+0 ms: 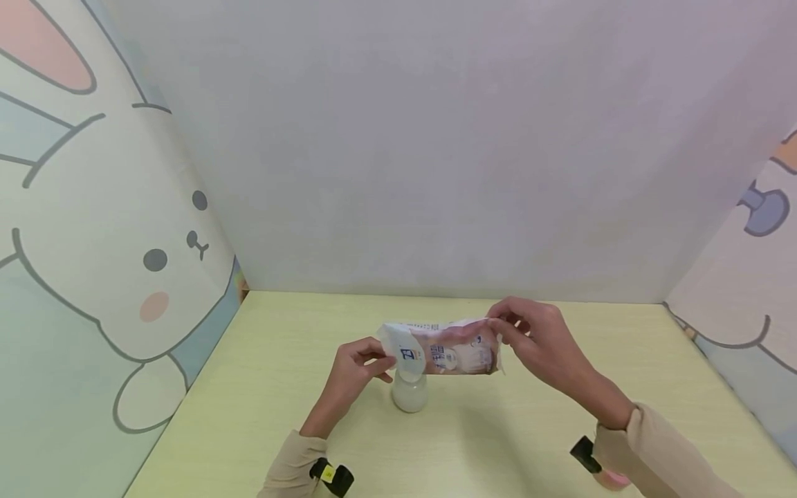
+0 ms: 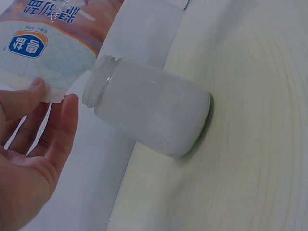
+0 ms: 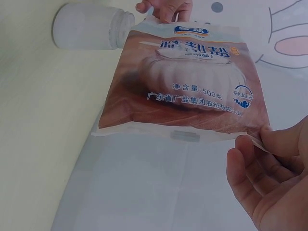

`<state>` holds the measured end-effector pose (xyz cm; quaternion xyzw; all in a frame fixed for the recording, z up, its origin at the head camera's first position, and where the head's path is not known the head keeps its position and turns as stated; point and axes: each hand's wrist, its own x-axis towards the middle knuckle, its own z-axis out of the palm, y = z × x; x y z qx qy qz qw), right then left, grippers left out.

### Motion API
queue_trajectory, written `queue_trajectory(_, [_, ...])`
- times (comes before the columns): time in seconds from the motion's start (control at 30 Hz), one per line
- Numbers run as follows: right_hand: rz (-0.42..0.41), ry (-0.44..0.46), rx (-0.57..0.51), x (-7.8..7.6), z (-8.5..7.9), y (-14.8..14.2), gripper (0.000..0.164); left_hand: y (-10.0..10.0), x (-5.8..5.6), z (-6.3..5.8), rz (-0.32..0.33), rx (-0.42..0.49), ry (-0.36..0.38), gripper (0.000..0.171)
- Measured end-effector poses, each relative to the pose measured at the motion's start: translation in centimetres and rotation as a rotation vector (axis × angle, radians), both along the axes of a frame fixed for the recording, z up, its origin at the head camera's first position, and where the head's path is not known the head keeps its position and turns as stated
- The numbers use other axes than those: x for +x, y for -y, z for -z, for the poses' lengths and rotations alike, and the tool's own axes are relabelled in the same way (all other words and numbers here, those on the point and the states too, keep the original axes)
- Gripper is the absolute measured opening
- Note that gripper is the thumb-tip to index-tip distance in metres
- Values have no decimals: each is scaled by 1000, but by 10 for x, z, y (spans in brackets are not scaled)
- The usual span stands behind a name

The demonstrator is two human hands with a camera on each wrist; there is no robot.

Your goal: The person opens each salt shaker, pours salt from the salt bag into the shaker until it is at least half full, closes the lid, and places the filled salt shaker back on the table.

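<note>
A printed plastic bag of salt [image 1: 463, 354], brown and pale blue, is held up above the table and slants down to the left. My left hand [image 1: 355, 373] pinches its lower end, thumb against fingers, beside the mouth of a glass jar [image 1: 409, 397]. That jar stands upright, lidless, with white filling its inside in the left wrist view. At the bag's far end, my right hand [image 1: 543, 342] pinches a top corner, as the right wrist view shows. Whether salt is running out at the jar's mouth [image 2: 98, 82] is hard to tell.
A pale wood-grain table [image 1: 299, 346] lies beneath, with a plain light wall [image 1: 436, 152] behind it. Rabbit-printed panels [image 1: 106, 228] flank both sides. Partly under the right sleeve is a small pink object [image 1: 613, 480]. Dark camera straps circle both wrists.
</note>
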<state>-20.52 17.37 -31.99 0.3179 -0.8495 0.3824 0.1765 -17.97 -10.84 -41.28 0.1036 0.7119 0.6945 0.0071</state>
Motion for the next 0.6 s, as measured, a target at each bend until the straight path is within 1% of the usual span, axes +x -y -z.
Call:
queue_trajectory(0.33, [0, 2, 2, 0, -1, -1, 13, -1, 0, 0, -1, 11, -8, 12])
queue_trajectory(0.6, [-1, -4, 5, 0, -2, 0, 13, -1, 1, -1, -6, 6, 1, 12])
